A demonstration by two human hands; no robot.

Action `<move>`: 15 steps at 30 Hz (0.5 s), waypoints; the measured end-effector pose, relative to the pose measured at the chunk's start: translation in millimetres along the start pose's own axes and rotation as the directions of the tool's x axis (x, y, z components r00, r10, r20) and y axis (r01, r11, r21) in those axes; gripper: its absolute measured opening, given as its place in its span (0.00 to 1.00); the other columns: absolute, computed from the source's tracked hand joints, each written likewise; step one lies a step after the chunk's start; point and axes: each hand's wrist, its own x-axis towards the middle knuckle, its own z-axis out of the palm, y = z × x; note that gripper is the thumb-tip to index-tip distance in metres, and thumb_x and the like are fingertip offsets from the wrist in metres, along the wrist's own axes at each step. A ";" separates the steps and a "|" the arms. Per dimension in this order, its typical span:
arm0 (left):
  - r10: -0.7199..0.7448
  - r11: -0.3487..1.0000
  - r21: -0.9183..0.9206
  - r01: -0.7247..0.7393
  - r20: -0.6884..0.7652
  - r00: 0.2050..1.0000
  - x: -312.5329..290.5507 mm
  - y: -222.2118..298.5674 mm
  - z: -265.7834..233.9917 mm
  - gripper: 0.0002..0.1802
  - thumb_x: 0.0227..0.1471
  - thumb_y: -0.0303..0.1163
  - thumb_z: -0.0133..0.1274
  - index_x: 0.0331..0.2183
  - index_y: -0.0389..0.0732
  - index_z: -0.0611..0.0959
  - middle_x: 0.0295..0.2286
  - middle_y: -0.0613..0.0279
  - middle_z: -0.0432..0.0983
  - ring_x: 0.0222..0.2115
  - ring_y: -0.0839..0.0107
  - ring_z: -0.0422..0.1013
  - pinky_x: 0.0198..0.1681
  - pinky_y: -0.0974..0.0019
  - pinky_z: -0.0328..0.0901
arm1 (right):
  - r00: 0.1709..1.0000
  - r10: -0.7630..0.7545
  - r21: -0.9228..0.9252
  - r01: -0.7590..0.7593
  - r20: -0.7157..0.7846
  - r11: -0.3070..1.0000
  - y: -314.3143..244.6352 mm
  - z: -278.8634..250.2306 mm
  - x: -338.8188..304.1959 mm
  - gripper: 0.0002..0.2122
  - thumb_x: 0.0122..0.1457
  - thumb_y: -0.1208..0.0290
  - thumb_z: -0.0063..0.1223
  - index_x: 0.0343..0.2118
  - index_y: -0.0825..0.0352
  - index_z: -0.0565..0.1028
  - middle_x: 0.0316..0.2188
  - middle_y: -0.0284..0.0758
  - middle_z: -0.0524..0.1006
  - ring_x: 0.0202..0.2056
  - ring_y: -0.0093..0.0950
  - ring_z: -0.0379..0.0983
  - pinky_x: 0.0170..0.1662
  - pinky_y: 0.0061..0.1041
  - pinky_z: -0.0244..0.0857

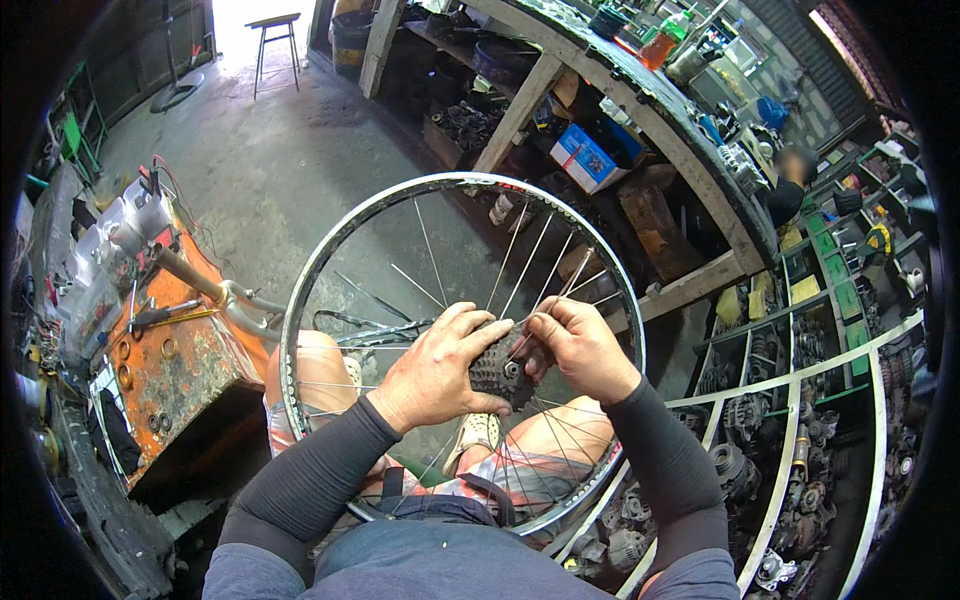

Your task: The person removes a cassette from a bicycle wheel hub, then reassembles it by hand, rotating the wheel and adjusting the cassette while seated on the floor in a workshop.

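A bicycle wheel (289,365) lies across my lap, its silver-and-black rim circling both hands. At its middle is a dark sprocket cluster (490,373) on the hub. My left hand (432,368) is curved round the cluster's left side, thumb on the near edge and fingers reaching over the far edge. Just right of the hub, my right hand (582,348) pinches a thin spoke (573,272) between thumb and fingers. Its lower end is hidden by the fingers. Several other spokes (527,262) run between hub and rim, some at loose angles.
On the left stands a worn orange box (190,385) with a hammer (165,315) and metal rings. A wooden workbench (640,95) holds a blue box (597,155) underneath. Parts fill the shelves (790,385) at right. A person (790,185) is beyond the bench.
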 end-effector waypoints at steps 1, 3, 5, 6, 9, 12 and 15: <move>-0.002 1.000 -0.002 0.002 0.011 1.000 0.1 0.3 0.1 0.61 0.37 0.51 0.87 0.69 0.39 0.80 0.67 0.42 0.73 0.73 0.38 0.63 0.78 0.43 0.61 | 0.992 -0.110 -0.154 0.118 0.061 0.981 -1.9 -0.2 1.2 0.09 0.82 0.71 0.54 0.44 0.70 0.80 0.35 0.38 0.89 0.28 0.24 0.84 0.33 0.26 0.79; -0.009 1.000 -0.006 0.009 0.026 1.000 0.3 0.9 0.3 0.59 0.37 0.51 0.87 0.68 0.39 0.81 0.67 0.42 0.73 0.74 0.37 0.62 0.78 0.43 0.61 | 0.930 -0.286 -0.424 0.361 0.231 0.831 -14.8 3.1 3.0 0.08 0.80 0.73 0.57 0.42 0.71 0.81 0.34 0.36 0.88 0.28 0.23 0.83 0.33 0.26 0.77; -0.002 0.999 0.032 0.001 0.017 1.000 0.2 -1.9 2.4 0.61 0.38 0.51 0.86 0.69 0.40 0.79 0.67 0.43 0.73 0.73 0.40 0.63 0.77 0.44 0.62 | 0.876 -0.350 -0.534 0.481 0.333 0.695 -33.6 5.9 7.7 0.07 0.78 0.73 0.60 0.42 0.72 0.82 0.32 0.36 0.87 0.28 0.24 0.84 0.34 0.28 0.77; 0.005 0.999 0.048 -0.005 0.014 1.000 0.3 -2.3 3.1 0.61 0.38 0.51 0.86 0.70 0.40 0.79 0.66 0.44 0.73 0.73 0.41 0.64 0.77 0.45 0.62 | 0.897 -0.305 -0.539 0.436 0.319 0.721 -37.7 5.6 9.8 0.08 0.78 0.73 0.59 0.41 0.72 0.82 0.31 0.38 0.87 0.29 0.26 0.85 0.34 0.30 0.78; 0.003 0.999 0.040 -0.004 0.034 0.999 1.6 0.9 1.6 0.61 0.38 0.51 0.86 0.70 0.40 0.79 0.67 0.44 0.73 0.73 0.40 0.64 0.77 0.44 0.63 | 0.990 0.010 -0.309 0.035 0.142 0.950 -28.5 3.5 12.6 0.10 0.81 0.69 0.56 0.43 0.71 0.82 0.32 0.34 0.87 0.28 0.24 0.83 0.33 0.28 0.78; 0.013 1.000 0.015 -0.013 0.021 1.000 1.4 1.2 2.4 0.61 0.37 0.51 0.86 0.70 0.40 0.79 0.67 0.44 0.73 0.72 0.40 0.64 0.77 0.44 0.63 | 0.992 0.049 -0.184 -0.027 0.119 0.983 -12.9 -5.6 7.5 0.10 0.83 0.67 0.54 0.46 0.69 0.81 0.35 0.29 0.87 0.29 0.18 0.81 0.33 0.25 0.78; 0.012 1.000 0.011 -0.012 0.019 1.000 1.3 1.3 0.6 0.60 0.38 0.50 0.86 0.70 0.40 0.80 0.65 0.44 0.75 0.72 0.40 0.65 0.76 0.44 0.64 | 0.774 -0.462 -0.576 0.631 0.433 0.519 -19.1 0.5 -4.6 0.05 0.71 0.75 0.66 0.45 0.68 0.80 0.34 0.42 0.86 0.32 0.42 0.86 0.38 0.34 0.80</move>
